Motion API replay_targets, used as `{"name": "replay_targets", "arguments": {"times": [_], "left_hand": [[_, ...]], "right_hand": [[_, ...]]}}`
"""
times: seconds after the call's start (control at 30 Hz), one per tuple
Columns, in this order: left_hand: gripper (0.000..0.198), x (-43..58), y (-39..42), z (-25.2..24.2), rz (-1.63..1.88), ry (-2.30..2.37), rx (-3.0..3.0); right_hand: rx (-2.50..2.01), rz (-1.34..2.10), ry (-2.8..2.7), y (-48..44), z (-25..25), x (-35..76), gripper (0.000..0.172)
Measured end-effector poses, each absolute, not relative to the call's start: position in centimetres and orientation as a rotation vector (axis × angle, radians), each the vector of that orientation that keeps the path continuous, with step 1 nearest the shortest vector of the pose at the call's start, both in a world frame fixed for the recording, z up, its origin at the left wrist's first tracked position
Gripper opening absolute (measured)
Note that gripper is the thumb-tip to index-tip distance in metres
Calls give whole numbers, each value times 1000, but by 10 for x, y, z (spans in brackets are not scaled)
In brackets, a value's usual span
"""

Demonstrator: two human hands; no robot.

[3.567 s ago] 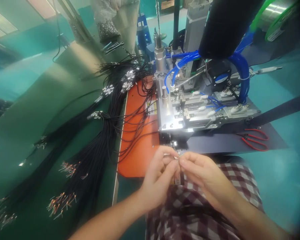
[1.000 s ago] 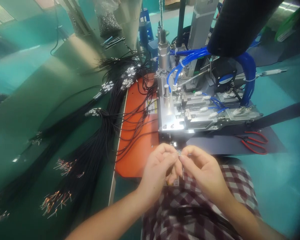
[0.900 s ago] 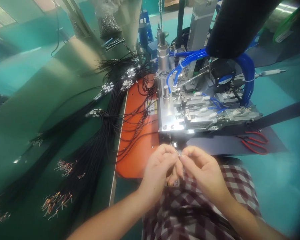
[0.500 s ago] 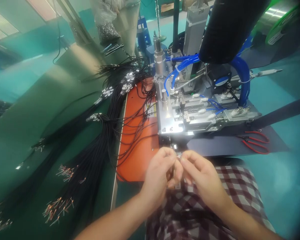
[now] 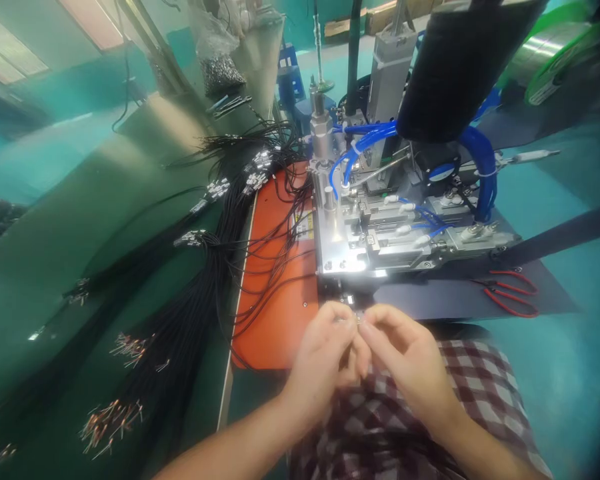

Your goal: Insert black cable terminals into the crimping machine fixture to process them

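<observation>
My left hand (image 5: 330,350) and my right hand (image 5: 403,347) meet fingertip to fingertip just in front of the machine (image 5: 350,250). Each one is closed in a pinch. Something small and pale shows between the fingertips, too small to name. Below them, black cables (image 5: 400,448) lie across the checked cloth (image 5: 480,373) over my lap. On the left, bundles of black cables (image 5: 195,293) spread over the green table, some ending in shiny metal connectors (image 5: 217,189), others in bare copper strands (image 5: 113,423).
The machine's orange base (image 5: 275,320) carries loose cable ends. Red-handled pliers (image 5: 513,293) lie on the dark plate at right. Blue air hoses (image 5: 485,160), a black cylinder (image 5: 465,73) and a green-rimmed wire spool (image 5: 550,60) stand beyond. A clear bag of metal parts (image 5: 220,70) sits at the back.
My fingertips stay together at nearly the same spot, with the fingers shifting slightly around the small piece. The whole view has moved a little; the cables and machine lie as before.
</observation>
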State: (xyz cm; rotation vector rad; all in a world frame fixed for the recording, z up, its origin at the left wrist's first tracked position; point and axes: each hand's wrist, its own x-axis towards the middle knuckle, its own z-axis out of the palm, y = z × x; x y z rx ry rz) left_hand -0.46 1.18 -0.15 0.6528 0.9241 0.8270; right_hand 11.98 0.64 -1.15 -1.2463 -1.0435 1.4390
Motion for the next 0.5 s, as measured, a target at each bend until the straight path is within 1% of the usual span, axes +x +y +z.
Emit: {"name": "replay_targets", "arguments": {"times": [0.2,0.33,0.43,0.5], "left_hand": [[16,-4,11,-3,803,905,657],[16,-7,10,-1,808,980,828],[16,-8,8,2,809,1051,909],[17,-8,8,2,811,1046,864]], "right_hand": [[-1214,1307,-1181,5,-25,124,16],[-1194,1149,-1244,5,-30,125,17],[-1202,1185,-1203,2,-30,124,16],[-1196,1213,-1169,0,-29,123,15]]}}
